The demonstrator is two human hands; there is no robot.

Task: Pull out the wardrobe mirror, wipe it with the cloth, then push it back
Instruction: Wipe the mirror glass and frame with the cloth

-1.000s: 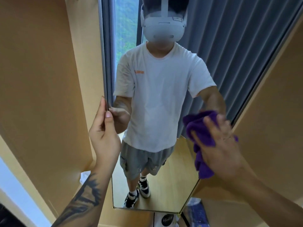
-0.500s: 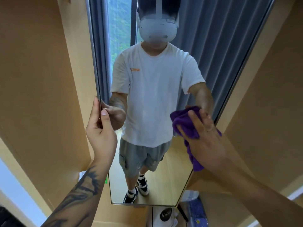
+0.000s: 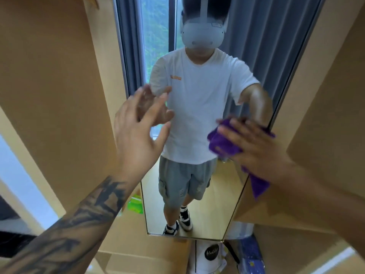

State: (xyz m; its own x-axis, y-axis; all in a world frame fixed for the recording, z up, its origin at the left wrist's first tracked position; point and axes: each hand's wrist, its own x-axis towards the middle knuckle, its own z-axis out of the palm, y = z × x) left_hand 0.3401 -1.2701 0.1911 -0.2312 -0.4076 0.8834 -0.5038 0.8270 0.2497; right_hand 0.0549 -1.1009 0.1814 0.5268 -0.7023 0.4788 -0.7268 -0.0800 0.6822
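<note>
Two hands are at the mirror [image 3: 197,218], but only one is working now; the left hand [image 3: 136,135], which a moment ago pinched the mirror's left edge between thumb and fingers, has let go and hangs in front of the glass with fingers spread, blurred, holding nothing; whether its fingertips touch the glass I cannot tell; the right hand [image 3: 254,147] lies flat with straight fingers pressing the purple cloth [image 3: 223,145] against the glass near the mirror's right edge, a tail of cloth hanging below the palm; the mirror stands pulled out between the wooden wardrobe panels [image 3: 51,115]; judging by this, wiping is under way, and with the steadying hold gone the panel may swing or slide under the cloth's pressure.
</note>
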